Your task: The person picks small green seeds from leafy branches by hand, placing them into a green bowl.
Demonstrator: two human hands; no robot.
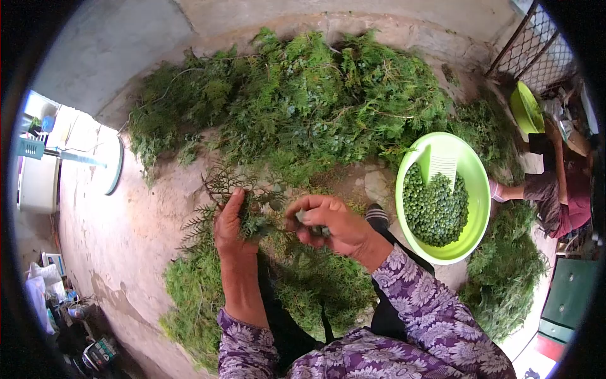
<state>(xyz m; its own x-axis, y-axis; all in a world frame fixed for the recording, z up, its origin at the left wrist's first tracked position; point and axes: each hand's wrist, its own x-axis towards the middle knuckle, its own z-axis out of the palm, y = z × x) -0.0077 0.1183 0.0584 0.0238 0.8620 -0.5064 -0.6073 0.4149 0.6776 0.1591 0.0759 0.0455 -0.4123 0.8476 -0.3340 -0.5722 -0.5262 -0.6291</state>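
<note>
My left hand (231, 228) is closed around a leafy evergreen sprig (222, 182), whose flat fronds stick out above and beside the thumb. To its right, my right hand (341, 226) curls its fingers around a few small green cones (320, 230); motion blurs the fingertips somewhat. A gap separates the two hands. Right of them stands a lime-green basin (483, 183) with a ribbed washboard side, partly filled with round green cones (435, 211). Below the hands, more cut greenery (315, 284) lies between my legs.
A long heap of evergreen branches (303, 95) lies along the wall. More branches (505, 271) lie at the right, where another person (562, 189) sits near a second green basin (525, 107). A fan-like round base (115, 165) stands at left.
</note>
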